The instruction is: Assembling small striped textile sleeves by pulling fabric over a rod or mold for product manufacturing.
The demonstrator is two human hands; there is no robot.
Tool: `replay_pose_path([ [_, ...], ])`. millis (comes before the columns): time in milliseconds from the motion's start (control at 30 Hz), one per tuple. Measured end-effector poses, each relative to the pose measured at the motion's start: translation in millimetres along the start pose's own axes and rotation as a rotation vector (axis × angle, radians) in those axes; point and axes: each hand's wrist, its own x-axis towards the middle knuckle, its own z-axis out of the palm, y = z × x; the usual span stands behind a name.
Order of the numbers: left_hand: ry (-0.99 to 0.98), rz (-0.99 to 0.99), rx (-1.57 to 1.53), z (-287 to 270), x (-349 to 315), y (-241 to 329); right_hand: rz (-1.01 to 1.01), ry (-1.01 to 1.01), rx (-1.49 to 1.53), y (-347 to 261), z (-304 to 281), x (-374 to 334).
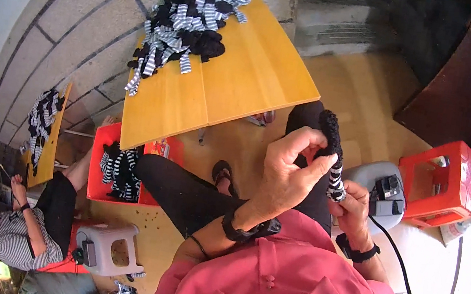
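My left hand (296,172) pinches the fuzzy black upper part of a narrow knitted tube (336,178), with thumb and forefinger close together. Lower down, the tube turns to black and white stripes. At that striped end my right hand (353,210) is closed round it. The piece stands nearly upright over my lap, and some of my fingertips are hidden behind it. Ahead and to the left, a heap of similar black and striped pieces (183,28) lies on a yellow wooden table (260,68).
A red bin (99,171) with more striped pieces stands under the table's near left corner. To my right are a grey stool (361,173) bearing a black device with a cable, and a red stool (467,183). Another person (18,236) sits at the left by a second table.
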Motion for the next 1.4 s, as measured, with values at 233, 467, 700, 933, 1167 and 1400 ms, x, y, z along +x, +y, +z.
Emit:
replay_pose_path([
  [233, -0.003, -0.059, -0.041, 5.5, -1.6, -3.9, -0.048, -0.027, 0.118, 21.8, 7.2, -7.1],
  [467, 0.012, 0.101, 0.149, -2.5, -9.7, -5.9, -0.065, 0.043, 0.193, 20.3, 39.5, -6.7],
  [700, 0.209, -0.097, -0.319, -46.1, -0.7, 12.6, -0.25, 0.17, -0.346, 17.0, 40.5, -1.7],
  [933, 0.381, 0.005, -0.302, -68.2, -10.7, 2.7, -0.4, 0.115, -0.683, 20.5, 51.5, -0.4],
  [1167, 0.345, -0.125, -0.299, -75.6, -20.9, 13.9, -0.45, 0.024, -0.779, 22.1, 63.0, 6.2],
  [1400, 0.484, 0.05, -0.329, -94.9, -27.1, 3.5, -0.478, 0.0, -0.802, 25.2, 71.7, 6.6],
])
